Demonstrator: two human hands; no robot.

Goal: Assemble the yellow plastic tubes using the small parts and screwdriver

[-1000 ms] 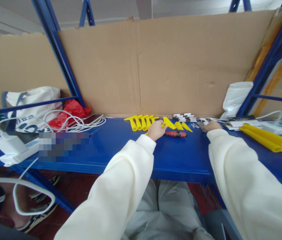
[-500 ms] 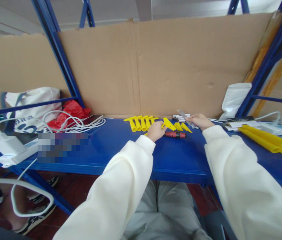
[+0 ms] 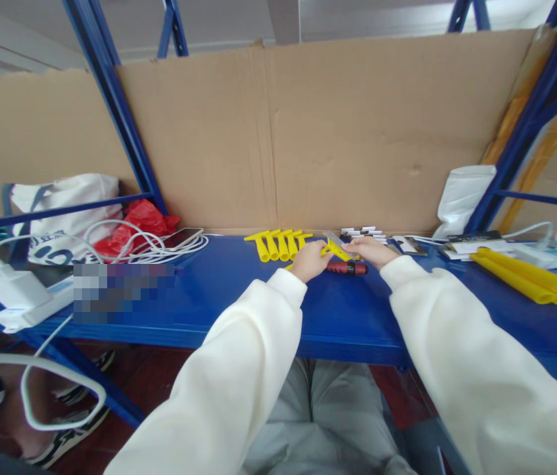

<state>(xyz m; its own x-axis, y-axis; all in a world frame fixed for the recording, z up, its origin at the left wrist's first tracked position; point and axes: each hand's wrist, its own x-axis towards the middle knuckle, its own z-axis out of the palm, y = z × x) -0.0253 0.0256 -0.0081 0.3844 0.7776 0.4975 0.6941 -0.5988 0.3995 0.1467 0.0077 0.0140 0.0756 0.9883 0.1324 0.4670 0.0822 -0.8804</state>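
Note:
My left hand (image 3: 310,261) is closed on a yellow plastic piece (image 3: 339,250) with a flat, wedge-like head. Closed fingers of my right hand (image 3: 368,251) grip a thin greyish flat blade (image 3: 331,237), which lies against the head of the yellow piece. Just below both hands a red and black tool (image 3: 347,267) rests on the blue table. Left of my left hand stands a row of several yellow handled pieces (image 3: 274,246). Behind my right hand are small white and black strips (image 3: 363,232).
Two yellow tubes (image 3: 523,276) lie at the right on the blue table (image 3: 238,297). White cables (image 3: 159,249), a red bag (image 3: 142,221) and a cloth bag (image 3: 73,198) sit left. Cardboard (image 3: 347,132) closes the back. A person's legs show at lower left.
My right hand has moved left with the thin blade, bringing it onto the yellow piece. My left hand has barely moved.

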